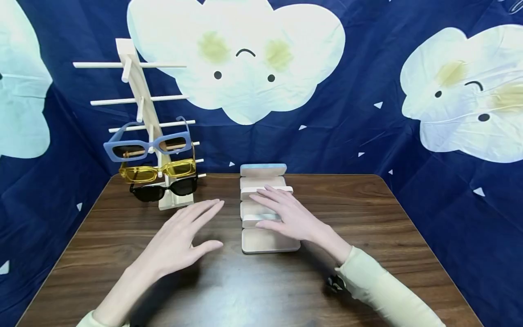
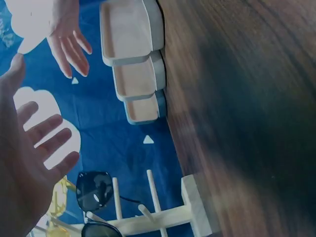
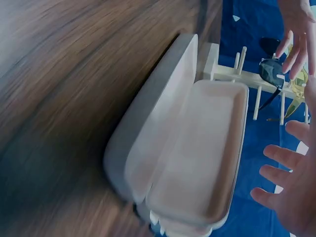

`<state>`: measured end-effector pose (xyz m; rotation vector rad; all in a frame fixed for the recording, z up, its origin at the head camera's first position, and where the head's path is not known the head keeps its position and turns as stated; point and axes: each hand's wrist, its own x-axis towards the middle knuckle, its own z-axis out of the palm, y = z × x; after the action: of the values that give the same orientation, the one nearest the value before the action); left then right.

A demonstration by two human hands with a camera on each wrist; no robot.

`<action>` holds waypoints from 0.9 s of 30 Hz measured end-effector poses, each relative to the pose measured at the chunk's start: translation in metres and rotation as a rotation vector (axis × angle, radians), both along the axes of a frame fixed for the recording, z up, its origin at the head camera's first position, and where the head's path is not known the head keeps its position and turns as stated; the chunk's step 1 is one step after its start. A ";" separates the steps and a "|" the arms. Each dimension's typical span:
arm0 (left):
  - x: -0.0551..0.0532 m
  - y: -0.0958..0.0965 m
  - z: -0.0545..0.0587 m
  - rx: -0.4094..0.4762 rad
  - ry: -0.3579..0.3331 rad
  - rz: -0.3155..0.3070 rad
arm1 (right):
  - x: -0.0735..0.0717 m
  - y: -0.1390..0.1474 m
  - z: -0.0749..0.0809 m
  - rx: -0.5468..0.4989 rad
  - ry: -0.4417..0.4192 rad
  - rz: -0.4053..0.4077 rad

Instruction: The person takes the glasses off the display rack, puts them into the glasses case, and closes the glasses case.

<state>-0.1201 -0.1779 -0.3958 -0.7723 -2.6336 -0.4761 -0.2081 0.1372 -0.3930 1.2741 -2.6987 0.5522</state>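
My left hand (image 1: 180, 240) is held above the table with fingers extended and thumb apart, holding nothing. Over the open glasses cases my right hand (image 1: 288, 215) hovers, fingers spread, also empty. The cases stand in a row from front to back: a near one (image 1: 269, 240), a middle one (image 1: 257, 209) and a far one (image 1: 263, 170) with a blue edge. Their lids are up and pale linings show; in the right wrist view the near case (image 3: 197, 148) looks empty. The right hand hides part of the row in the head view.
A pale wooden rack (image 1: 145, 97) stands at the back left, its pegs sticking out. On it hang blue-framed sunglasses (image 1: 130, 150), yellow ones (image 1: 180, 168) and black ones (image 1: 184, 186). A blue cloth with clouds (image 1: 318, 145) surrounds the brown table (image 1: 351, 213).
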 end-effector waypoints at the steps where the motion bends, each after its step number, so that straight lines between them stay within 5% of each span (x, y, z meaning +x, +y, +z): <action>1: 0.001 -0.002 -0.001 0.025 0.013 0.014 | -0.001 -0.004 0.000 -0.024 -0.013 -0.003; 10: 0.006 -0.015 -0.003 0.313 0.096 0.166 | -0.003 -0.043 0.001 -0.221 -0.171 -0.102; 19: 0.007 -0.035 -0.003 0.624 0.217 0.199 | -0.011 -0.091 0.009 -0.438 -0.387 -0.124; 27: 0.014 -0.058 -0.007 0.830 0.181 0.434 | -0.024 -0.130 0.010 -0.607 -0.568 -0.158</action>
<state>-0.1057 -0.2354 -0.4032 0.0202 -2.0427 -1.1743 -0.2319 0.0075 -0.3832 0.8103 -2.6215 1.7582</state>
